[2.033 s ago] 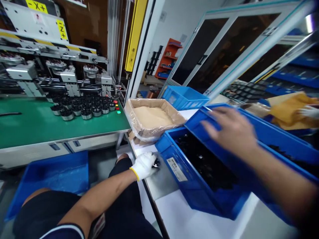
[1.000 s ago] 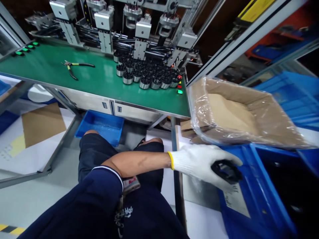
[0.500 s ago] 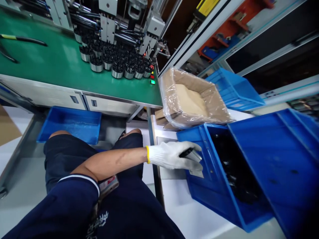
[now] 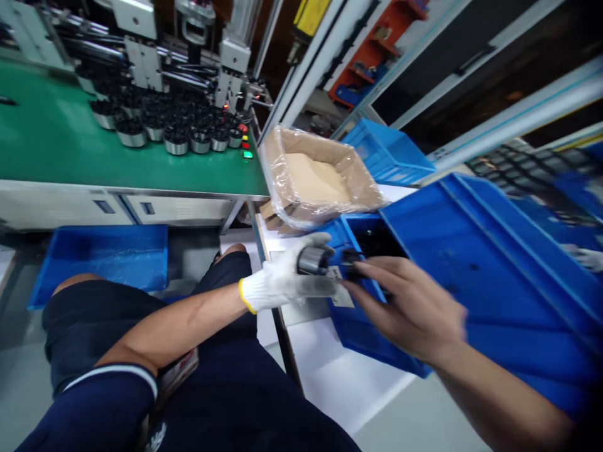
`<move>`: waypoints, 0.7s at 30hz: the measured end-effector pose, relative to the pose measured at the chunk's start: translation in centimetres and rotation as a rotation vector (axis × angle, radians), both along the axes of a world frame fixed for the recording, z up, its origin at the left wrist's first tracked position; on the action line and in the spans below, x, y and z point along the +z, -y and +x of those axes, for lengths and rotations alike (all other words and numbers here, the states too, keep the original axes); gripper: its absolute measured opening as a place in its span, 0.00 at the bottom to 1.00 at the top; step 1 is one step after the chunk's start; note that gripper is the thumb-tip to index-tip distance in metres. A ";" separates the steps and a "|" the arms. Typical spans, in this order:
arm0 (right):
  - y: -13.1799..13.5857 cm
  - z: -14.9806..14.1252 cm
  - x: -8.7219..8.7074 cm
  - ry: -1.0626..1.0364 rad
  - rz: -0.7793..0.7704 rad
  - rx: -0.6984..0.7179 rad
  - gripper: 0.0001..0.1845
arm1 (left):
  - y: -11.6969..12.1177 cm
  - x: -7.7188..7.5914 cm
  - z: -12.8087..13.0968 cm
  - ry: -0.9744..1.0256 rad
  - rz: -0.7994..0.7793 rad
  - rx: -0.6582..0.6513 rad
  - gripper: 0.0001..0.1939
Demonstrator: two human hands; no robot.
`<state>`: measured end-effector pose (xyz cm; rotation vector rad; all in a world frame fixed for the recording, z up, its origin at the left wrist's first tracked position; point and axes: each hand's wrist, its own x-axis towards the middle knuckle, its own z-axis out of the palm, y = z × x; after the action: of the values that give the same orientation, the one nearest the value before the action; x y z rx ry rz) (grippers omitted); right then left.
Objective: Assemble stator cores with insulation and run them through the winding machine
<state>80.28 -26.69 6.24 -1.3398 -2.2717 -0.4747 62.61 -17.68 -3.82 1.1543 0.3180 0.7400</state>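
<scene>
My left hand [image 4: 277,277], in a white knitted glove with a yellow cuff, is closed around a short silver metal cylinder [image 4: 311,261] with a dark end facing right. My bare right hand [image 4: 417,304] pinches a small black plastic part [image 4: 349,261] between thumb and fingertips. A narrow gap separates that part from the cylinder's dark end. Motion blur hides the part's finer shape. Both hands are in front of a blue bin [image 4: 346,333] that has a white label [image 4: 340,292] on its side. Dark contents show inside this bin.
Several metal rings with black inserts [image 4: 176,141] crowd the green bench [image 4: 51,150] below a machine [image 4: 188,56]. A plastic-lined carton [image 4: 325,176] stands behind the labelled bin. Another large blue bin [image 4: 471,251] rises at right, and a blue tray [image 4: 101,257] lies beneath the bench.
My right hand has come into view from the right with the black part. The view has swung right, and my left hand now shows the cylinder turned toward the right hand.
</scene>
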 end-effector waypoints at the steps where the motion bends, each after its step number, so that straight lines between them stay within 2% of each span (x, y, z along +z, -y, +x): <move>1: -0.6 -0.7 -0.8 -0.008 0.005 0.081 0.17 | -0.1 -0.1 -0.3 0.064 -0.034 0.018 0.44; 3: -1.9 -1.8 -2.5 -0.065 0.029 0.200 0.21 | -0.5 -0.2 -0.8 0.158 -0.106 0.046 0.48; 6: -3.1 -2.5 -4.0 -0.160 0.098 0.269 0.27 | -1.4 0.0 -1.6 0.126 -0.104 0.079 0.44; 9: -3.2 -2.3 -4.0 -0.200 0.165 0.228 0.30 | -1.9 0.6 -2.2 0.083 -0.037 0.077 0.41; 15: -3.2 -1.2 -4.0 -0.235 0.127 0.243 0.25 | -2.0 1.1 -1.9 -0.015 0.057 0.112 0.43; 18: -3.2 -1.0 -4.4 -0.263 0.140 0.193 0.26 | -1.8 1.6 -1.6 -0.083 0.119 0.109 0.46; 21: -3.0 -1.1 -4.6 -0.281 0.149 0.188 0.29 | -1.5 2.0 -1.5 -0.149 0.158 0.144 0.43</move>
<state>79.18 -23.74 1.60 -1.0369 -2.0615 -0.3591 61.08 -16.18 -1.80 1.3494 0.4784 0.8183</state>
